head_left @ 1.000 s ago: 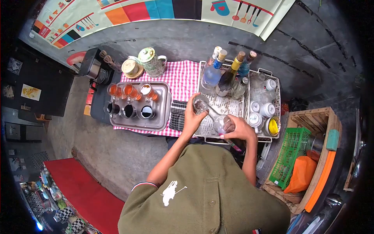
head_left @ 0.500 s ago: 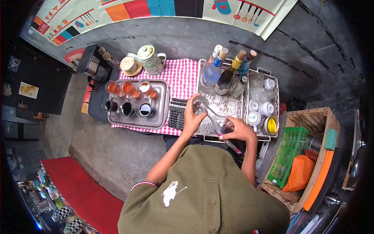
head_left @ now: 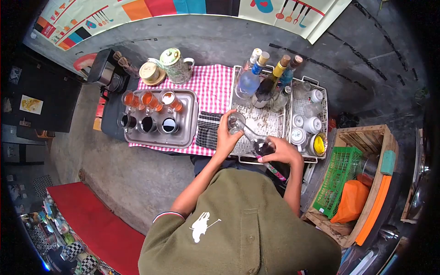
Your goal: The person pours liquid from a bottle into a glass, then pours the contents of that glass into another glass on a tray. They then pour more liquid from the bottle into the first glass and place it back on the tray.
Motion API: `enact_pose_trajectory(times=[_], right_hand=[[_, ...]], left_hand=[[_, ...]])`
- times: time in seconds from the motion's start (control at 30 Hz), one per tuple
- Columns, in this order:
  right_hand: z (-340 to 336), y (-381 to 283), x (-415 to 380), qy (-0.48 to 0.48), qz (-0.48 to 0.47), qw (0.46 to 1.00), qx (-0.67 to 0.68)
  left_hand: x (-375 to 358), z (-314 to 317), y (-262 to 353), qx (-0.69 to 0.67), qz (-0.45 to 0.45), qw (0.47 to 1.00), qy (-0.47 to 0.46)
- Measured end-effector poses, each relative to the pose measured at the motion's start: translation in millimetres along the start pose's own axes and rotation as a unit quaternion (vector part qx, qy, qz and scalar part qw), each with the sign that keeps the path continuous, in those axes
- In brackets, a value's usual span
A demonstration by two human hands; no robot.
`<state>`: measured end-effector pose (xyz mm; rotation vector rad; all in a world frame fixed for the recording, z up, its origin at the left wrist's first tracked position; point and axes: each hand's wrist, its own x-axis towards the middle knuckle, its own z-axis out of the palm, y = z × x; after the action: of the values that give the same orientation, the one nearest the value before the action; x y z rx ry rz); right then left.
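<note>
My left hand (head_left: 225,139) is wrapped round a clear drinking glass (head_left: 236,120), its mouth facing up toward me. To its right, my right hand (head_left: 285,153) grips a clear, see-through vessel (head_left: 262,145) by its side; dark shapes show through it, and I cannot tell its exact kind. A thin, shiny stick (head_left: 250,131) spans from the glass toward this vessel. Both hands are over the front of a white wire rack (head_left: 263,120), close to each other. Below my right hand hangs a pink-patterned strip (head_left: 277,173).
Several bottles (head_left: 265,89) stand at the rack's back, with white lidded cups (head_left: 313,124) at its right. Left, a metal tray (head_left: 184,140) holds glasses of red and dark drink on a checked cloth (head_left: 213,87). A wooden crate (head_left: 362,133) with a green basket (head_left: 337,183) is at right.
The view has shifted slightly, so the tray and bottles sit a little higher and further left. Both hands keep their grips; the vessel in my right hand looks turned slightly and darker.
</note>
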<state>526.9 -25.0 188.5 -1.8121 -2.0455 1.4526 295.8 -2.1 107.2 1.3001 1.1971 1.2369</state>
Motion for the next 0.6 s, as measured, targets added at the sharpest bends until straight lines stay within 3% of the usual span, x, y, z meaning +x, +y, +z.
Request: enact_pose_trajectory(times=[0.6], right_hand=[[-4.4,-4.0,1.3,-0.027,0.018,0.999,0.018]], left_hand=[[0.8,4.5,-6.2,0.01,0.012,1.0,0.018]])
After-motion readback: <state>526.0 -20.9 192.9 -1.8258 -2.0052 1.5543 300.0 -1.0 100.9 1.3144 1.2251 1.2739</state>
